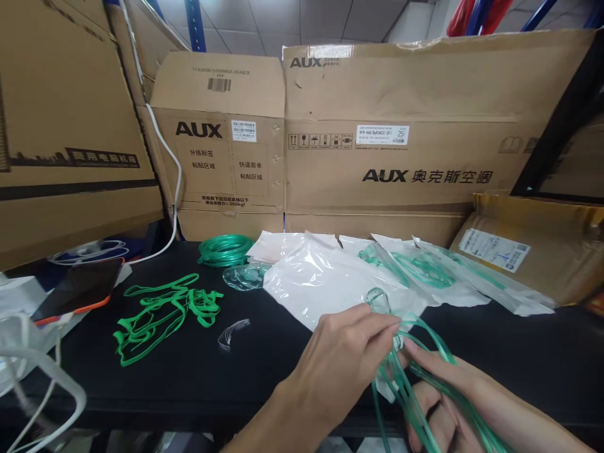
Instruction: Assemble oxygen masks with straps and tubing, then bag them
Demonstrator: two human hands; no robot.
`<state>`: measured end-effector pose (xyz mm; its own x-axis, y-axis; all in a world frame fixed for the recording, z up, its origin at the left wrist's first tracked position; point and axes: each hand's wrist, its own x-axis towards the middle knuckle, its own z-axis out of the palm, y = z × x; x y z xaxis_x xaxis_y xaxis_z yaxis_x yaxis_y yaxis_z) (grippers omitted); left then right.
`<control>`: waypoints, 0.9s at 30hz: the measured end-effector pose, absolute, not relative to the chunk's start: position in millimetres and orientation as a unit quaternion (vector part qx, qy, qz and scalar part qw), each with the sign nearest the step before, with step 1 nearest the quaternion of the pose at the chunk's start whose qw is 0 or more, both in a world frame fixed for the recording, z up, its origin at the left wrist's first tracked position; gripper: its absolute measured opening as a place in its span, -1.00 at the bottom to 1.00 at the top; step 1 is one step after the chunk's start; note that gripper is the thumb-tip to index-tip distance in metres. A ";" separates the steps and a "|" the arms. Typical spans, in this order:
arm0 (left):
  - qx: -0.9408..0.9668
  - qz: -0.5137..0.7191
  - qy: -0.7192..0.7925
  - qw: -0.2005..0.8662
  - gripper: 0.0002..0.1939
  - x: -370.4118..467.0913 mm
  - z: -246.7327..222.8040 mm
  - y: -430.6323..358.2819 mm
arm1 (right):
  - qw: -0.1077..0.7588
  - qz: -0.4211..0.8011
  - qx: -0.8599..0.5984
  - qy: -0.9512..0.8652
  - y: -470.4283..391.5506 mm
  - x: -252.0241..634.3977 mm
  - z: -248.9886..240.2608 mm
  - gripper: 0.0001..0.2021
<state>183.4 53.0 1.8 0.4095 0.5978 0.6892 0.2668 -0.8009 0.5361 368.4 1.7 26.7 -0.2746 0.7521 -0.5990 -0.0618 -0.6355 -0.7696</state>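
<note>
A coil of clear green tubing (406,384) is gathered between my two hands at the front right of the table. My left hand (342,352) reaches in from the left, its fingers pinched together at the upper part of the bundle, where a small whitish piece (397,343) shows. Below and around the bundle, my right hand (443,396) is closed on the tubing, with loops running over its palm. A clear green plastic part (379,301) sticks up just beyond my left fingers. White plastic packaging (325,277) lies behind my hands.
Green elastic straps (165,314), thin metal strips (232,333), a coiled green tube (225,250) and a clear mask (245,277) lie left of centre. Packed pouches (425,270) stand at back right beside a carton (533,245). A phone (82,286) and white cables sit far left.
</note>
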 end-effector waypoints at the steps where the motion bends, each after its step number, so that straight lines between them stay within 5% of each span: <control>1: 0.825 0.472 0.255 0.176 -0.76 182.8 2.8 52.5 | 0.296 0.730 -0.529 -0.315 1.8 369.6 27.2 -0.59; 5: 0.849 0.440 0.217 0.198 -0.77 178.9 9.0 50.9 | 0.342 0.714 -0.523 -0.315 3.9 372.0 22.0 -0.67; 11: 0.854 0.415 0.197 0.246 -0.78 176.8 15.8 48.4 | 0.272 0.695 -0.543 -0.386 8.6 377.2 20.1 -0.53; 17: 0.832 0.323 0.319 0.321 -0.80 174.3 19.5 46.9 | 0.276 0.662 -0.561 -0.414 5.7 385.7 27.9 -0.46; 20: 0.813 0.313 0.382 0.308 -0.69 174.3 22.0 45.1 | 0.299 0.671 -0.532 -0.422 0.6 382.2 23.8 -0.58; 24: 0.797 0.313 0.429 0.286 -0.69 176.4 22.4 44.0 | 0.345 0.665 -0.491 -0.444 -7.4 372.3 14.3 -0.21; 27: 0.799 0.334 0.403 0.296 -0.74 178.1 18.5 45.8 | 0.329 0.642 -0.509 -0.470 -6.6 370.4 12.1 -0.25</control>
